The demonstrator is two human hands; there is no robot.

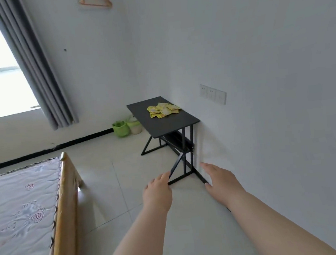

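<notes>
A small black table [175, 122] on a black metal frame stands against the white wall ahead. A loose pile of yellow packets [162, 110] lies on the far half of its top. My left hand [157, 191] and my right hand [221, 178] are stretched forward in the air, well short of the table, backs up, fingers relaxed and holding nothing. From here they overlap the table's floor-level feet.
A bed with a patterned mattress [18, 211] and a wooden rail [65, 197] fills the lower left. A green watering can [120, 128] and a white pot [135, 128] stand on the tiled floor beside the table. Grey curtain [36, 67], wall sockets [213, 94].
</notes>
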